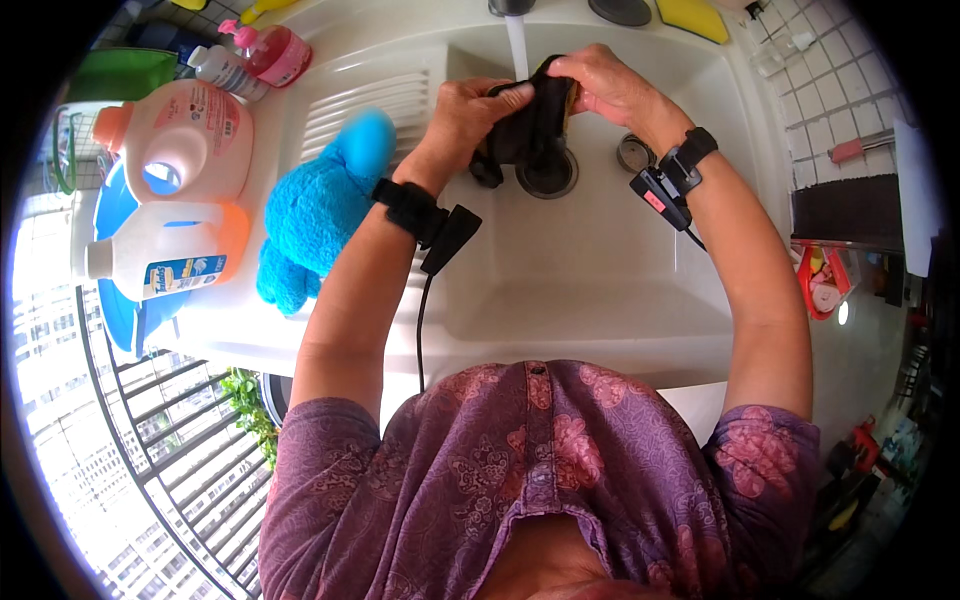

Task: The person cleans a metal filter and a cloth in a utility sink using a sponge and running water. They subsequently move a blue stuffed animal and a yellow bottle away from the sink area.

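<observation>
Water streams from a faucet (511,7) at the top of a white sink (600,247). Beside the stream, my left hand (476,112) pinches one side of a wet black cloth item (525,127). My right hand (604,82) grips its upper right edge, where a yellowish part shows. The lower end of the cloth hangs over the round drain (547,176). To the right of the drain lies a small metal strainer (636,154). A bright blue plush toy (319,206) rests on the ribbed drainboard (367,105), left of my left forearm.
Left of the plush toy lie a large pink detergent jug (195,142) and a bottle with orange liquid (172,255). Behind them stand a white bottle (225,71) and a pink pump bottle (277,56). A yellow sponge (694,19) sits on the sink's back rim beside a dark round lid (619,9).
</observation>
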